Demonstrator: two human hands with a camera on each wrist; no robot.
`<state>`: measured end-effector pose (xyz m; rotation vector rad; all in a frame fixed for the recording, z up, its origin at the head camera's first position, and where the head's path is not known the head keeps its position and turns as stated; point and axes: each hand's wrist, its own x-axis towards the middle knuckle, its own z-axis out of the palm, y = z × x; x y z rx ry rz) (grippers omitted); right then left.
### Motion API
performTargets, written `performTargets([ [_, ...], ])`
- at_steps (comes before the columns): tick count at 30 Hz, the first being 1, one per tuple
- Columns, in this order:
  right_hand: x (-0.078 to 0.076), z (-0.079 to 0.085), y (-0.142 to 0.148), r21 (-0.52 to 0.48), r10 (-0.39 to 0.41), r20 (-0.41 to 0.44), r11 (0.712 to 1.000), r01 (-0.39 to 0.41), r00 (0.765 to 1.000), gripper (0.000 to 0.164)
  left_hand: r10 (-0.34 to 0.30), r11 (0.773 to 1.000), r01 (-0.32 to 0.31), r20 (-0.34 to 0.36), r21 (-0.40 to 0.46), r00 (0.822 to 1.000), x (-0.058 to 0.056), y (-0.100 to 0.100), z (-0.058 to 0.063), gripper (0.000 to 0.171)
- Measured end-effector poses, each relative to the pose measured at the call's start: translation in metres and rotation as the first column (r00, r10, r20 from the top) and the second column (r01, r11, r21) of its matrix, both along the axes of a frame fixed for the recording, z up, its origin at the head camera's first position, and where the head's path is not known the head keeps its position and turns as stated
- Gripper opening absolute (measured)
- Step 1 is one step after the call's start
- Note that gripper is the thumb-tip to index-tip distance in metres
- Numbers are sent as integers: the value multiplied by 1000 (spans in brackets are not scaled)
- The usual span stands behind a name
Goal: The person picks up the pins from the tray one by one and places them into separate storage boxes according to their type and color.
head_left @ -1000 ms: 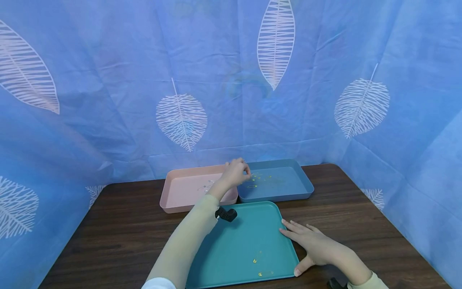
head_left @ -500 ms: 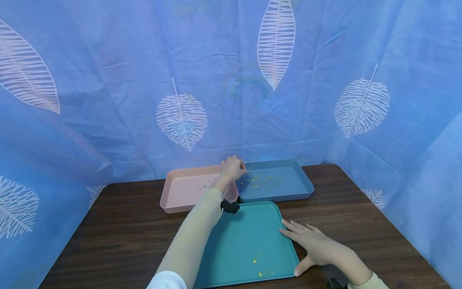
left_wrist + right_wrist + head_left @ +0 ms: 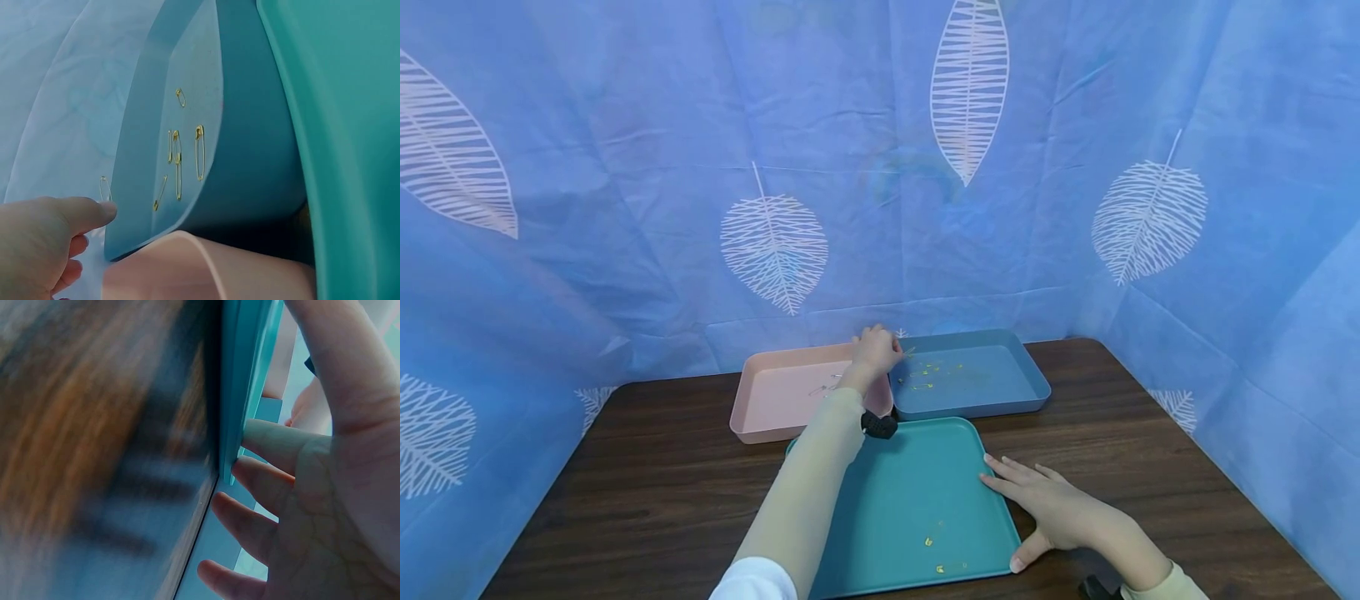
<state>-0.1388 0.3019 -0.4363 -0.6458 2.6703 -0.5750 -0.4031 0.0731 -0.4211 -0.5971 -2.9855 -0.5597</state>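
Note:
My left hand (image 3: 877, 350) pinches a gold safety pin (image 3: 105, 187) between thumb and fingers, over the left end of the blue tray (image 3: 985, 375). Several gold safety pins (image 3: 178, 159) lie inside that tray. Spread along the right edge of the teal tray (image 3: 910, 492) is my right hand (image 3: 1052, 504), its fingertips and thumb touching the rim. Close to the teal tray's front edge lie two more gold safety pins, one pin (image 3: 929, 540) behind the other pin (image 3: 942, 569).
A pink tray (image 3: 775, 400) holding some silver pins (image 3: 823, 388) stands left of the blue one, partly behind my left forearm. All three trays are on a dark wooden table (image 3: 647, 492). A blue leaf-patterned curtain (image 3: 865, 250) hangs behind.
My left hand has shifted slightly left and back along the blue tray's left end, uncovering more pins there. The right hand keeps its place on the teal tray's edge.

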Motion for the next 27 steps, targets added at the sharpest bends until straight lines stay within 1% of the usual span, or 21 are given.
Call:
performTargets([
  [6, 0, -1, 0, 4, -5, 6, 1000, 5, 1000, 110, 3, 1000, -3, -5, -5, 1000, 0, 3, 0, 15],
  [13, -1, -1, 0, 13, -14, 10, 1000, 14, 1000, 110, 4, 1000, -4, -11, -10, 1000, -2, 5, -4, 13],
  [18, 0, 0, -1, 13, -19, 15, 1000, 19, 1000, 109, -12, 1000, 12, -30, 9, 999, -1, 4, -6, 13],
  [22, 0, 1, -1, 11, -21, 20, 1000, 20, 1000, 109, -36, 999, 37, -68, 22, 997, 3, 2, -5, 15],
  [27, 0, 1, -1, 9, -17, 17, 1000, 17, 1000, 109, -79, 996, 85, -133, 40, 988, 13, -2, -2, 13],
])
